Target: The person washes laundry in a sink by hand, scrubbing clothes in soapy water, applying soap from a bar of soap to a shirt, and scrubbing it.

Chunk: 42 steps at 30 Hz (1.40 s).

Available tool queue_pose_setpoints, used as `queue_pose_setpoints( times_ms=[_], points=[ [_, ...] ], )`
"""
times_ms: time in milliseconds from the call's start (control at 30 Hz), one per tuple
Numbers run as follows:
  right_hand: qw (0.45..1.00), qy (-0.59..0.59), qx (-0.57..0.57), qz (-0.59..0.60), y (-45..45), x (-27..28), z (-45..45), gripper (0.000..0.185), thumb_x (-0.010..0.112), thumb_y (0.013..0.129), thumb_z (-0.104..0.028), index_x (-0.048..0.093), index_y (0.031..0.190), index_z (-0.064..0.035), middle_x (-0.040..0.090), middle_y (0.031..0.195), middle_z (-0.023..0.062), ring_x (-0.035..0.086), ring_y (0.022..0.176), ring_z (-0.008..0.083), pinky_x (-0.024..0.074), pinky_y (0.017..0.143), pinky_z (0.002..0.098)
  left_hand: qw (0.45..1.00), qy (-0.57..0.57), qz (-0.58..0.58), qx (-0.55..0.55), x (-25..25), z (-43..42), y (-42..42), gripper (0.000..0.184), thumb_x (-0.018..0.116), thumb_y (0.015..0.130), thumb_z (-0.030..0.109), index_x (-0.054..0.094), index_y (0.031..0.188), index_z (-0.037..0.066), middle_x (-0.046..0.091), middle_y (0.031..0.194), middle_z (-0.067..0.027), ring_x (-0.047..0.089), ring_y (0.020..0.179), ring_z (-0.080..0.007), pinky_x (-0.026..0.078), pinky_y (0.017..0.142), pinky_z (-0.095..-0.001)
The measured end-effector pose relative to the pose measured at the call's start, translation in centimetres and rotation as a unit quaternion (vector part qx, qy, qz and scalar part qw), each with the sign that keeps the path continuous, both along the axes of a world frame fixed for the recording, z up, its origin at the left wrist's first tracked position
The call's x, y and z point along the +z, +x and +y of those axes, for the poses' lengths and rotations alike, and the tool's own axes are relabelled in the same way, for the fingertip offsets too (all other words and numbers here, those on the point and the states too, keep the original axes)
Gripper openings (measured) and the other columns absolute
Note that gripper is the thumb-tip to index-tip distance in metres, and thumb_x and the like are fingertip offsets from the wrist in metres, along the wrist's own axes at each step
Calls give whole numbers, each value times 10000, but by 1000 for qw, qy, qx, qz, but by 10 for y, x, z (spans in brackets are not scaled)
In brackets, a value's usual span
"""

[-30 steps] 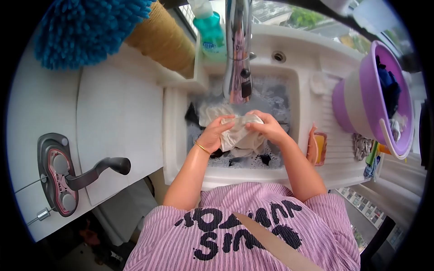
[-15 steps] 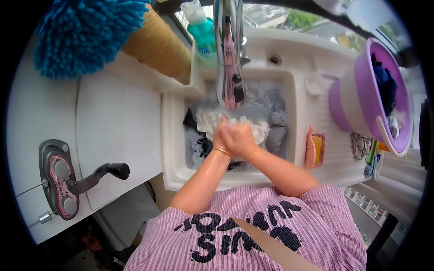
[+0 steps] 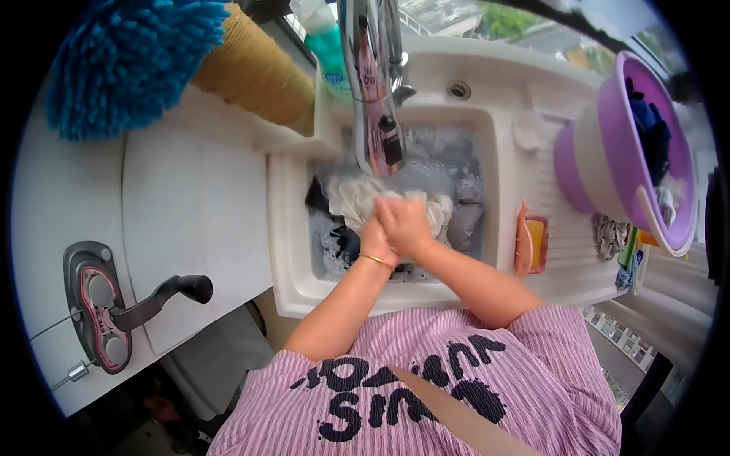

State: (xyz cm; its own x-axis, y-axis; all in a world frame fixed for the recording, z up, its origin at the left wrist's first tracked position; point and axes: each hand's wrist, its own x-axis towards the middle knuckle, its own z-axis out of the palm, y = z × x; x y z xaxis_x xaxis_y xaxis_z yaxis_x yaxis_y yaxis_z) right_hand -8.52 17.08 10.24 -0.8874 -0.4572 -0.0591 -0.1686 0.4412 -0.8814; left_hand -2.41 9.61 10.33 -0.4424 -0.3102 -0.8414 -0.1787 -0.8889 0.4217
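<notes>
My left hand (image 3: 376, 235) and my right hand (image 3: 406, 225) are closed close together over the sink (image 3: 493, 205), both gripping a wet white cloth garment (image 3: 351, 199). A gold bangle circles my left wrist. Folds of the garment spread to both sides of my fists and lie in cloudy, sudsy water (image 3: 433, 163). Dark cloth (image 3: 346, 242) floats to the left of my hands, and a grey cloth (image 3: 465, 226) lies in the water to their right. The fingertips and the part of the garment inside my fists are hidden.
A chrome faucet (image 3: 370, 114) hangs over the basin. To the right are a soap bar in a dish (image 3: 537, 245), a pink brush (image 3: 522, 239) and a purple bucket (image 3: 582, 163) with clothes. Behind stands a teal bottle (image 3: 328, 57); a hand-crank device (image 3: 99, 304) is at left.
My fists have shifted slightly against each other on the white garment, still pressed together. The whole view has moved a little; the surroundings stay as they were.
</notes>
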Motion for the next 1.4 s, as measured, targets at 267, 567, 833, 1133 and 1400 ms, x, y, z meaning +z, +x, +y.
queue_pose_setpoints(
  times_ms=[267, 567, 833, 1133, 1400],
  points=[
    [985, -106, 94, 96, 42, 34, -2, 278, 629, 943, -239, 696, 770, -32, 637, 701, 221, 619, 618, 424, 486, 589, 443, 955, 161, 234, -89, -72, -36, 31, 370, 500, 1038, 469, 546, 881, 136, 601, 799, -37, 619, 781, -184, 514, 741, -359],
    [982, -98, 90, 135, 37, 39, -6, 360, 605, 965, -300, 676, 707, -60, 646, 668, 188, 628, 640, 412, 492, 589, 478, 871, 227, 418, -127, -42, -27, 14, 392, 391, 1073, 436, 570, 887, 142, 616, 861, -39, 624, 797, -183, 514, 731, -339],
    [980, -91, 82, 155, 34, 48, -11, 350, 581, 983, -261, 646, 741, -16, 601, 651, 216, 602, 615, 427, 471, 563, 457, 820, 236, 513, -92, -82, -33, 28, 377, 420, 1081, 401, 625, 1053, 86, 662, 1019, -47, 656, 902, -182, 547, 805, -357],
    [980, -19, 77, 183, 12, -6, -4, 350, 629, 950, -317, 687, 836, 8, 594, 642, 250, 611, 558, 335, 479, 554, 433, 987, 143, 46, -58, 36, -13, -7, 413, 434, 1071, 429, 535, 843, 99, 637, 890, -64, 647, 843, -209, 550, 782, -368],
    [836, -246, -38, -490, -51, 47, 18, 380, 601, 1011, -447, 577, 822, -117, 536, 756, -60, 473, 671, 74, 441, 626, 275, 873, -143, 186, -426, 51, -59, 4, 506, 678, 959, 437, 611, 1191, -7, 679, 1076, -102, 675, 919, -167, 541, 866, -320]
  ],
)
